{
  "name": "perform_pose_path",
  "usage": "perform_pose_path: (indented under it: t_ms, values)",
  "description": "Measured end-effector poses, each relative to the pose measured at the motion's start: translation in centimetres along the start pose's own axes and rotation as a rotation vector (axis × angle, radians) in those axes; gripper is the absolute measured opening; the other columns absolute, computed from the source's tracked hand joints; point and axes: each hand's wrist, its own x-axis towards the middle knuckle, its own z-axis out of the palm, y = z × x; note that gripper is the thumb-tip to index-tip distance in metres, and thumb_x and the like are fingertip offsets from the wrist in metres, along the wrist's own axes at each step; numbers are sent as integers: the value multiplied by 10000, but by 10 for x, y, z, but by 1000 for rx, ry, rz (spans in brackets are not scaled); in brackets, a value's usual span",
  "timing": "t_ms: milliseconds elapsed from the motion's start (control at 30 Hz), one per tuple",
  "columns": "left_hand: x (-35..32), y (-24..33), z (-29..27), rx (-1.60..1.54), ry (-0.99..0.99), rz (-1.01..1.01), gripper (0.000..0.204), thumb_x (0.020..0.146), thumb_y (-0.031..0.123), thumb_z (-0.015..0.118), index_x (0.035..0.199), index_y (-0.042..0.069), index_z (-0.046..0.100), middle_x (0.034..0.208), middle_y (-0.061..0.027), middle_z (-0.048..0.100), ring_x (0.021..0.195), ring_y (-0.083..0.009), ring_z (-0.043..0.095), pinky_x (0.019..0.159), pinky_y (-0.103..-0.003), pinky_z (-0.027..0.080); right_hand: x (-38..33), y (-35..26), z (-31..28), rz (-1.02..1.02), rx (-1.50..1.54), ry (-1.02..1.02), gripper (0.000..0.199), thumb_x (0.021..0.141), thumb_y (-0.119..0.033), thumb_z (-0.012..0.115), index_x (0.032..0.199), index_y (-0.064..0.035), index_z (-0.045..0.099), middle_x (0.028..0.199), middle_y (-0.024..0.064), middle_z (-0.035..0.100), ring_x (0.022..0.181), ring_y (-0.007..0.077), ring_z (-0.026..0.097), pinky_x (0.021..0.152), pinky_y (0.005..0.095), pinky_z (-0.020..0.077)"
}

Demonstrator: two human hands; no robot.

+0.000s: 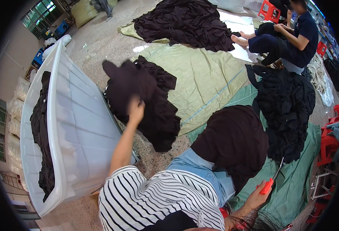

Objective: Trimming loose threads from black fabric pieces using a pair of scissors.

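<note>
My left arm stretches forward, and my left hand (136,111), partly blurred, grips the near edge of a dark brown garment (129,82). This cloth spreads over a heap of similar dark garments (161,127) beside the white bin. My right hand (257,196), low on the right, is closed round the orange-red handle of a pair of scissors (268,186). Their thin metal blades point up and away from me over the green sheet. Another dark brown cloth (233,140) lies bunched across my lap, its folds hiding my knees.
A tall white bin (81,115) with dark cloth inside stands left. A black garment pile (285,104) lies right on a green sheet (292,184). Ahead are a yellowish tarp (204,81) and a large dark heap (181,23). A seated person (302,38) handles dark cloth at far right, near red stools (269,11).
</note>
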Motion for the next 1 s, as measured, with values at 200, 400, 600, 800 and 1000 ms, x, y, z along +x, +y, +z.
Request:
perform_pose_path:
  t_ms: [200, 400, 600, 800, 1000]
  values:
    - [-142, 27, 54, -15, -947, -147, 172, 841, 213, 696, 862, 43, 709, 835, -137, 725, 781, -285, 715, 716, -400, 557, 0, 12, -13, 50, -119, -103, 373, 988, -275, 631, 1257, -19, 603, 947, 155, 699, 792, 224, 673, 699, 352, 531]
    - [-136, 201, 73, -531, -844, 178, 465, 933, 347, 652, 1259, 38, 533, 1308, -181, 545, 1179, -350, 548, 1004, -407, 442, -18, 17, -13, 5, -89, -11, 326, 959, -231, 666, 1218, -37, 628, 954, 152, 701, 826, 259, 660, 759, 369, 522]
    - [-155, 262, 80, -289, -643, 779, 474, 658, 210, 843, 1102, 136, 696, 1450, -270, 374, 1307, -469, 394, 1077, -533, 362, -18, 27, -15, -126, -222, 89, 296, 901, -177, 712, 1134, -14, 629, 949, 176, 588, 882, 374, 572, 776, 443, 461]
    - [-152, 265, 89, -377, -559, 729, 204, 716, 1, 751, 857, 69, 619, 1153, -130, 569, 1103, -364, 533, 955, -470, 429, -25, 52, -28, 255, -168, 136, 304, 940, -271, 683, 1173, -87, 616, 897, 217, 678, 826, 409, 673, 727, 439, 516]
    - [-151, 272, 71, -738, -811, 456, 163, 850, -42, 672, 929, 25, 546, 894, -133, 626, 836, -304, 608, 782, -371, 496, -33, 51, -16, 176, -36, 28, 302, 916, -213, 706, 1180, -95, 619, 911, 190, 692, 812, 391, 682, 716, 403, 528]
